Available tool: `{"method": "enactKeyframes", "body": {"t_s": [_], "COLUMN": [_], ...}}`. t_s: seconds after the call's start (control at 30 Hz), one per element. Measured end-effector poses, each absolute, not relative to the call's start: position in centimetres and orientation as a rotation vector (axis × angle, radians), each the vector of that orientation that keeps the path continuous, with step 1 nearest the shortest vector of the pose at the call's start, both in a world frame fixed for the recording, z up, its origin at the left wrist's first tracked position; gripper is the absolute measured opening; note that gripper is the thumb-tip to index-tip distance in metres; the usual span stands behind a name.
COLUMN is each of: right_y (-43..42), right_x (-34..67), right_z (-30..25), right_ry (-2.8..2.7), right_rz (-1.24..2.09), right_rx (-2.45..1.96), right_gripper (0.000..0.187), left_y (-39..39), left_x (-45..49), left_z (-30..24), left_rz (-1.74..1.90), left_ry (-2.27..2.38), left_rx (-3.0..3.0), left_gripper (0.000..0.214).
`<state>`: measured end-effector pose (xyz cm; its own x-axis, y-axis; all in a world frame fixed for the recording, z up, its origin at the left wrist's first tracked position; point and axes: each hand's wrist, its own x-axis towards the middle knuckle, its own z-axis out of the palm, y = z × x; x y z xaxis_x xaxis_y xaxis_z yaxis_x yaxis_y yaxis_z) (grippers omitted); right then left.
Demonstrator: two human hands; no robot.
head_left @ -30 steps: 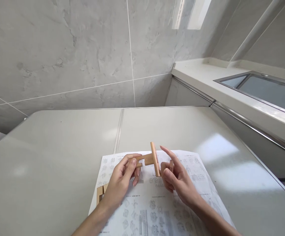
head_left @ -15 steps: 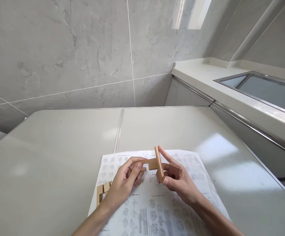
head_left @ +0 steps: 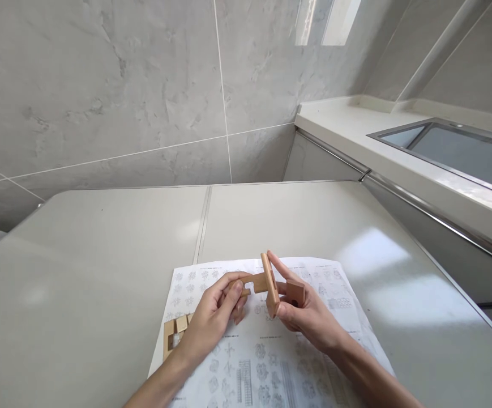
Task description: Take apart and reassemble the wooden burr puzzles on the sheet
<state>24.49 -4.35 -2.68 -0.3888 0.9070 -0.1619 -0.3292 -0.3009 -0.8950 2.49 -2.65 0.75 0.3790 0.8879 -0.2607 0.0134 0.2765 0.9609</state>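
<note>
Above a printed sheet (head_left: 313,328), both hands hold wooden puzzle pieces. My left hand (head_left: 220,303) pinches the left end of a notched wooden piece (head_left: 259,283) between thumb and fingers. Its right end meets an upright slotted wooden piece (head_left: 270,283); whether it passes through the slot I cannot tell. My right hand (head_left: 311,314) grips that upright piece, index finger at the top and thumb near the bottom. A darker wooden block (head_left: 295,293) shows by the right fingers, on the right side of the upright piece; how it joins the others is partly hidden.
More wooden pieces (head_left: 182,323) lie on the sheet's left edge, partly behind my left wrist. The sheet rests on a pale glossy table (head_left: 101,272) with a seam. A grey tiled wall (head_left: 101,85) stands behind, and a white counter (head_left: 334,122) with a sink (head_left: 462,150) runs along the right.
The upright piece and my right hand have shifted slightly left and turned a little, showing more of the slot and the darker block. My left hand keeps its grip. The camera view has shifted slightly.
</note>
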Motion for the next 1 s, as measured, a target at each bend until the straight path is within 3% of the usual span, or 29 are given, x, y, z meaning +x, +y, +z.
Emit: {"method": "enactKeyframes", "body": {"t_s": [1.0], "right_y": [-4.54], "right_x": [23.8], "right_z": [-3.4], "right_ry": [-1.061], "right_rz": [1.839], "right_rx": [-0.854], "right_gripper": [0.106], "left_y": [-2.97], "left_x": [2.74], "left_z": [0.84], "left_rz": [0.765], "left_ry": [1.04], "left_rx": [1.184], "left_gripper": [0.045]}}
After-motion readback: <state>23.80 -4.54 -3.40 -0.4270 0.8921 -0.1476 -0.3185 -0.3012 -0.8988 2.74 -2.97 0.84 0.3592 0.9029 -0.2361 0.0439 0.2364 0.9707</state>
